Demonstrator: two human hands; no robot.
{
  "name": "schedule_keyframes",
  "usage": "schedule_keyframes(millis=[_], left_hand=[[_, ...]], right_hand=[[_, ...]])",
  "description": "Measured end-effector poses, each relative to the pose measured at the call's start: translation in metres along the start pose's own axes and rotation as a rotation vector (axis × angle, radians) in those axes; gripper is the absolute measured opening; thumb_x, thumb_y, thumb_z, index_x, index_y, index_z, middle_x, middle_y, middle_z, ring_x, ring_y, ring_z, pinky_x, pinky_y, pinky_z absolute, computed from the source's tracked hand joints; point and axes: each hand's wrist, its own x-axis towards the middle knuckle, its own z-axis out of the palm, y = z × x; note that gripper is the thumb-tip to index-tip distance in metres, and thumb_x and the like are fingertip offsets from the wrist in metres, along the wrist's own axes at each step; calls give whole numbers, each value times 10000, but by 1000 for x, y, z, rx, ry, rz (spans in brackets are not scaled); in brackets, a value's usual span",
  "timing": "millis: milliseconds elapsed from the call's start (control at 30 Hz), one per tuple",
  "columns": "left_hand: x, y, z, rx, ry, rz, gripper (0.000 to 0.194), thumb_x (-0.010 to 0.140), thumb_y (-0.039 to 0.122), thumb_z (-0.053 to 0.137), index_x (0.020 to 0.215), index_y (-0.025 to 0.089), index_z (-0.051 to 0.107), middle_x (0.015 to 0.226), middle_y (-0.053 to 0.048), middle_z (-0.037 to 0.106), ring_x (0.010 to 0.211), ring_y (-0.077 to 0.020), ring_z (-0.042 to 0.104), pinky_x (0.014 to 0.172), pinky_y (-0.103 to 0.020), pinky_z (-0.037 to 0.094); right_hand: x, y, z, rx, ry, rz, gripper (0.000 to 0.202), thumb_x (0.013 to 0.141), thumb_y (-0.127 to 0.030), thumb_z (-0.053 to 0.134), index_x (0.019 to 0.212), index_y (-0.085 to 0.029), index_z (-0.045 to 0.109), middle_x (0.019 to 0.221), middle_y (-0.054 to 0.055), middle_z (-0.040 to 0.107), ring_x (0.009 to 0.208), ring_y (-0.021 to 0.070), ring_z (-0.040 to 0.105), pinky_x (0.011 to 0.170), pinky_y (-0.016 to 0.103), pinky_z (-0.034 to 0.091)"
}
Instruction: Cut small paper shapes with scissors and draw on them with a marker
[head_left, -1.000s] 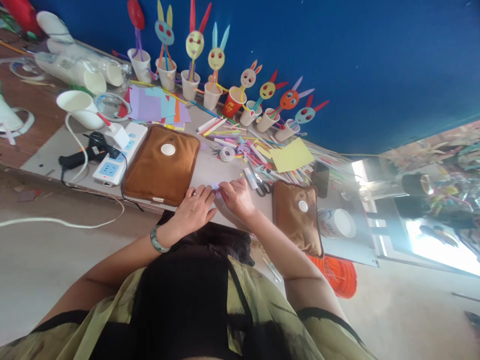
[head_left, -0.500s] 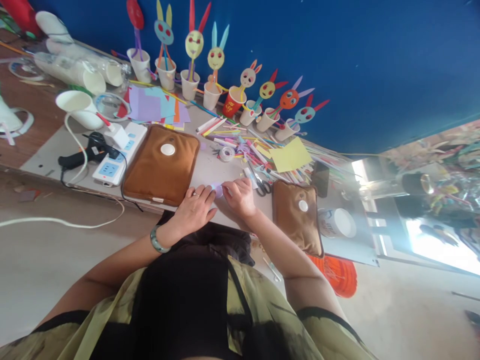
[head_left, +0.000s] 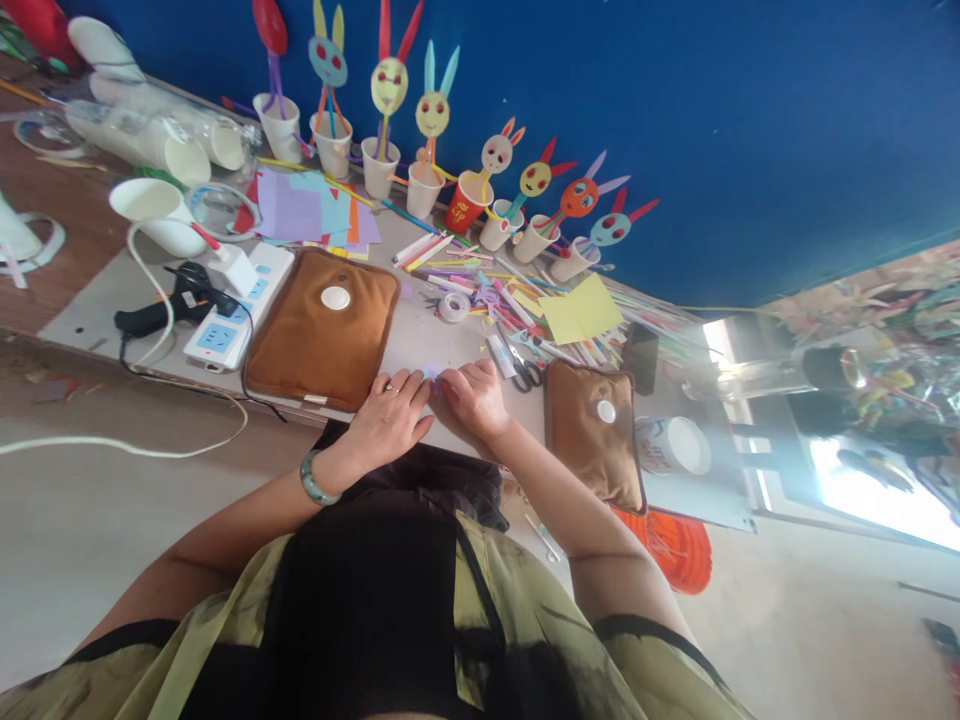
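At the table's near edge a small light-purple piece, perhaps paper, (head_left: 433, 372) lies between my hands, mostly covered by fingers. My left hand (head_left: 391, 412), with a ring and a green bangle, rests flat beside the brown hot-water bag (head_left: 326, 325), its fingertips at the piece's left side. Curled fingers of my right hand (head_left: 478, 402) press at the right side of the piece. Just beyond the right hand lie dark-handled scissors (head_left: 525, 372) and a small white block (head_left: 501, 356). A tape roll (head_left: 453, 307) sits farther back.
Rabbit-faced figures stand in paper cups (head_left: 379, 168) along the blue wall. Markers and coloured sticks (head_left: 517, 305) crowd the table's middle. A glue gun (head_left: 161, 310) and power strip (head_left: 240, 310) are left; a second brown bag (head_left: 592, 430) and white tub (head_left: 675, 446) are right.
My right hand has shifted slightly, its fingers now covering more of the purple piece. My left hand stays in place.
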Motion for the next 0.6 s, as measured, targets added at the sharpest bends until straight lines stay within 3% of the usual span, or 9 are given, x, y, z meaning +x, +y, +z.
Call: schedule_keyframes(millis=[367, 500, 600], left_hand=[[0, -1, 1, -2, 10, 6, 456, 971, 348, 451, 1355, 115, 531, 1348, -180, 549, 1191, -320, 486, 976, -475, 349], [1, 0, 0, 19, -1, 2, 452, 975, 363, 454, 1350, 123, 534, 1338, -182, 552, 1183, -325, 488, 957, -473, 348], [4, 2, -3, 29, -9, 2, 533, 960, 460, 489, 1369, 120, 516, 1283, -184, 571, 1145, -333, 501, 930, -481, 354]], right_hand=[[-1, 3, -1, 19, -71, -21, 228, 973, -176, 416, 1014, -188, 640, 679, 34, 646, 683, 189, 573, 764, 334, 345], [-8, 2, -1, 91, -56, -10, 243, 894, -103, 460, 1089, -178, 583, 821, 66, 703, 774, 209, 620, 793, 338, 394], [-14, 1, -3, 180, -34, 46, 340, 801, -44, 484, 1098, -192, 554, 959, 87, 731, 880, 222, 648, 840, 348, 442]])
